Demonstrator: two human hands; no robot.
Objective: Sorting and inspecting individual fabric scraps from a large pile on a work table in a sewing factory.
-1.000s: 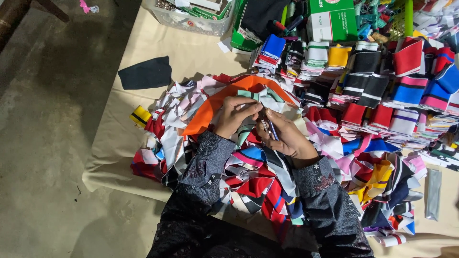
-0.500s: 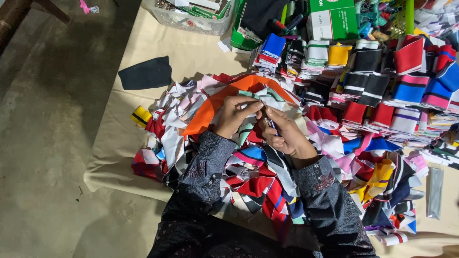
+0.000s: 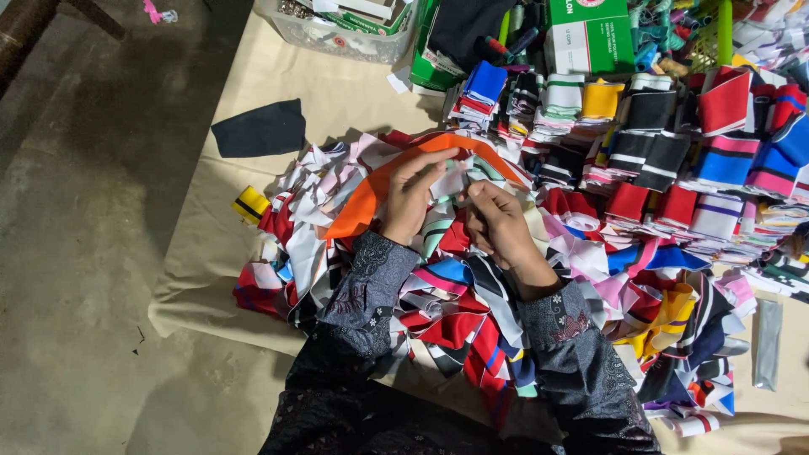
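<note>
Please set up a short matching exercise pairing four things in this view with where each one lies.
Things:
1. orange curved fabric strip
2. black fabric piece
3. green box
4. yellow-and-black striped piece

Places:
A. at the top, behind the folded stacks
B. alone on the tan sheet, left of the pile
C. on the pile, under the left hand
D. at the pile's left edge

Pairs: 1-C, 2-B, 3-A, 4-D
</note>
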